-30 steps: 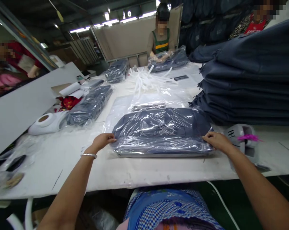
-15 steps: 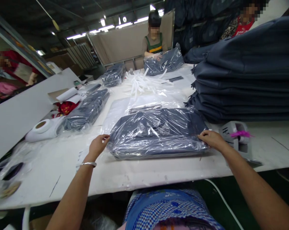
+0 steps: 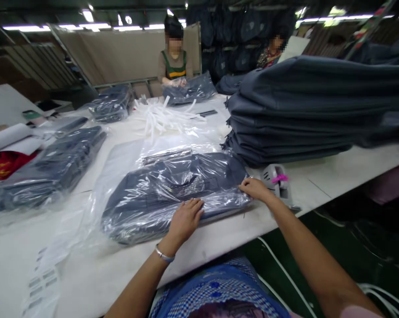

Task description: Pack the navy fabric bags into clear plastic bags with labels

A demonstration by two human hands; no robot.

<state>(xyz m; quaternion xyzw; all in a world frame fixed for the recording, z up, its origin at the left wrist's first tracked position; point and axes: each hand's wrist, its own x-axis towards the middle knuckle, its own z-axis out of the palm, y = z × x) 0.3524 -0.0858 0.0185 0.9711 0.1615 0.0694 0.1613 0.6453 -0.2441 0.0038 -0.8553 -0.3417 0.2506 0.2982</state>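
Note:
A folded dark blue bag in a clear plastic sleeve [image 3: 173,190] lies on the white table in front of me. My left hand [image 3: 187,217] rests on the near part of the sleeve, palm down, with its fingers stretched out. At the right end, my right hand [image 3: 254,187] pinches the edge of the plastic sleeve between thumb and fingers. Just beyond that hand stands a grey tape dispenser [image 3: 276,181] with a pink tie on it.
A tall stack of dark blue bags [image 3: 305,110] stands at the right. Wrapped bags [image 3: 54,163] lie at the left. White strips [image 3: 159,115] are heaped mid-table. Across the table, a person [image 3: 175,62] handles another wrapped bag [image 3: 189,90]. A label sheet [image 3: 42,287] lies at front left.
My left hand has left the sleeve's left end and moved right onto its near middle. My right hand stays at the right end. The view has turned to the right.

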